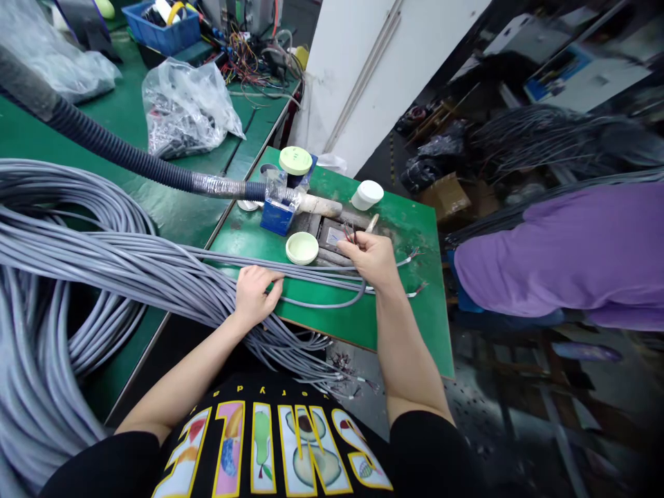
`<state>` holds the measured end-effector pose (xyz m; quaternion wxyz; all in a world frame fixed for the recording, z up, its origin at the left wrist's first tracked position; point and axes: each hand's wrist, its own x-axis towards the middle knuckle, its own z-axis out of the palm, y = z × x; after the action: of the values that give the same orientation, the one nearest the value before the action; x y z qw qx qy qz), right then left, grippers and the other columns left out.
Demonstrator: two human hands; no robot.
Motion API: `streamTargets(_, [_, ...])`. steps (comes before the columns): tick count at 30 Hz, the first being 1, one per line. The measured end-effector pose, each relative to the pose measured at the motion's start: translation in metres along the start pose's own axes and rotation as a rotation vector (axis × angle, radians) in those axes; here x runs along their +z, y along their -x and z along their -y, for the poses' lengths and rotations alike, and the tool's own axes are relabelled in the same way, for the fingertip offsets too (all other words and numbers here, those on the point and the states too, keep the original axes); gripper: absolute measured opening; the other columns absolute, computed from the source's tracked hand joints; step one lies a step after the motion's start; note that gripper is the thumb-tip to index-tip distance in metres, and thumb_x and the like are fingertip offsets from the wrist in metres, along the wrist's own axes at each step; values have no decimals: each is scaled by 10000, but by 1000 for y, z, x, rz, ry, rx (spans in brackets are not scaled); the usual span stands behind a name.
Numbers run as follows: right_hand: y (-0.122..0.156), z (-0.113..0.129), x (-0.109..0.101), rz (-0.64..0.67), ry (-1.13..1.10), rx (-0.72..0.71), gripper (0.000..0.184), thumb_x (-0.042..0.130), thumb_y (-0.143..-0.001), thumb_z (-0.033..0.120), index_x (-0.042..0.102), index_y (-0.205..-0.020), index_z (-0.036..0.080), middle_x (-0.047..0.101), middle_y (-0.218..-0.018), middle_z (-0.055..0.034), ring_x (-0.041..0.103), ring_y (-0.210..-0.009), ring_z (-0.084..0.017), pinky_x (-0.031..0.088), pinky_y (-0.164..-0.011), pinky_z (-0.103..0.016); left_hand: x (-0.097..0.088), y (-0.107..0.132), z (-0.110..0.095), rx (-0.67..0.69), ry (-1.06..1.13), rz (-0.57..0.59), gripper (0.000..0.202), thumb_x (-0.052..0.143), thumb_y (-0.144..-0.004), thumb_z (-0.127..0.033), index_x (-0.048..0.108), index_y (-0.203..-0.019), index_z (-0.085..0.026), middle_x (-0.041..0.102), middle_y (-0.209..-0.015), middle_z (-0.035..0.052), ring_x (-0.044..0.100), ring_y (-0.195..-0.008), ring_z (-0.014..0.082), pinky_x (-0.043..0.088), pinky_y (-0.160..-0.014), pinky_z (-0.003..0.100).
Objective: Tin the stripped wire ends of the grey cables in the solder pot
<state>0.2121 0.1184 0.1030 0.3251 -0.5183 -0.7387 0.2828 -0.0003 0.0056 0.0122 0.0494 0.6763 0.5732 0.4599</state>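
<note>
Legible text is confined to the wearer's black T-shirt (pixel 270 449): large yellow-outlined block letters filled with fruit pictures, seen upside down from the head camera, reading "SMILE". Smaller yellow lettering above them is illegible.

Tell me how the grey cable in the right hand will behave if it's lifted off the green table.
The grey cable will probably sag: it already bends in a loose curve below the right hand. Its stripped wire ends look thin and likely bend easily. The left hand rests on the cable bundle, which may drag on it.
</note>
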Motion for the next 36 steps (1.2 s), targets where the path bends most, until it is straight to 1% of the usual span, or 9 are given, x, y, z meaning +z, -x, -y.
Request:
streamTargets(2, [-9,-9,2,-31,93,-8,295,567,-719,439,558,-594,172,357,-522,50,326,-516,-111,225,-491,-240,0,0,0,2,0,-3,109,551,-859,-221,658,-843,-217,698,-748,6,593,-733,159,390,-772,349])
streamTargets(5, [-24,-26,3,-82,302,19,276,554,-738,386,520,-556,181,358,-504,46,346,-529,-124,235,-505,-248,0,0,0,7,-1,-11,98,556,-859,-218,653,-843,-218,703,-754,4,598,-735,159,395,-772,349])
streamTargets(7, [-32,-38,4,-91,470,54,267,558,-755,354,520,-553,184,423,-510,26,389,-548,-141,254,-521,-259,1,-1,0,10,-2,-18,94,559,-859,-217,651,-840,-219,705,-755,1,600,-731,157,398,-777,349])
streamTargets(9, [-39,-48,6,-69,619,92,252,564,-774,345,553,-582,182,524,-559,-10,446,-575,-165,279,-545,-271,1,-1,0,16,1,-28,89,562,-857,-216,650,-840,-221,704,-751,-1,601,-725,156,399,-784,350])
streamTargets(13, [-47,-64,11,0,798,135,242,543,-827,360,652,-722,171,663,-731,-89,559,-681,-222,329,-597,-289,1,-1,0,23,7,-37,82,566,-854,-214,647,-846,-221,701,-746,-1,601,-721,154,395,-788,349])
streamTargets(17, [-50,-74,17,54,860,168,260,524,-858,355,696,-847,160,698,-854,-125,610,-780,-255,367,-638,-299,1,-1,0,4,-3,-21,87,563,-858,-219,649,-845,-223,700,-742,-1,604,-724,156,392,-790,351])
streamTargets(23, [-52,-80,21,93,887,199,267,531,-868,345,711,-903,150,703,-883,-136,630,-822,-270,400,-670,-300,1,-2,-1,13,5,-32,87,568,-852,-205,654,-838,-207,696,-728,2,600,-715,149,389,-793,340])
streamTargets(31, [-53,-84,24,101,899,217,260,546,-865,346,715,-918,155,708,-901,-128,638,-837,-277,417,-687,-310,0,-2,-1,42,-10,-50,71,584,-838,-184,655,-832,-190,689,-714,5,586,-701,144,382,-780,326])
streamTargets(36, [-55,-86,24,73,864,205,228,566,-834,334,707,-836,155,697,-827,-123,621,-782,-264,393,-651,-304,0,-3,-1,47,-10,-55,65,591,-833,-179,655,-834,-187,688,-713,5,580,-699,144,380,-772,323])
